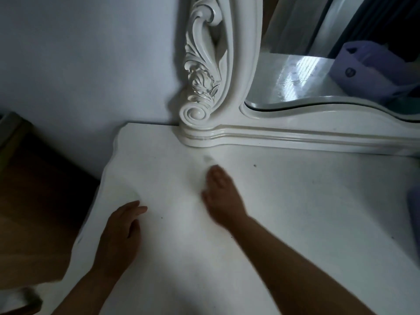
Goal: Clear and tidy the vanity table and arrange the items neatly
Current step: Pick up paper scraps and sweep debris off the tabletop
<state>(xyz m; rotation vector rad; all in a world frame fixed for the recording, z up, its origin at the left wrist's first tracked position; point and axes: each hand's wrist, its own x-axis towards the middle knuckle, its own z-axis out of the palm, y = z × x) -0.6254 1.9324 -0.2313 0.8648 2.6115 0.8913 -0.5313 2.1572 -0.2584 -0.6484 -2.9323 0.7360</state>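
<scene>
The white vanity table (295,212) fills the lower view, its top mostly bare with a few dark specks. My left hand (120,233) lies flat on the top near the wavy left edge, fingers straight. My right hand (221,196) is blurred by motion; it reaches toward the base of the mirror frame with its fingers stretched out on the surface. A small pale smudge (208,159) lies just past its fingertips, too blurred to identify.
The carved white mirror frame (204,71) stands at the back, its base running along the rear edge. The mirror (295,76) reflects a purple bag (363,64). A purple thing (414,214) shows at the right edge. Brown wood (34,189) lies left of the table.
</scene>
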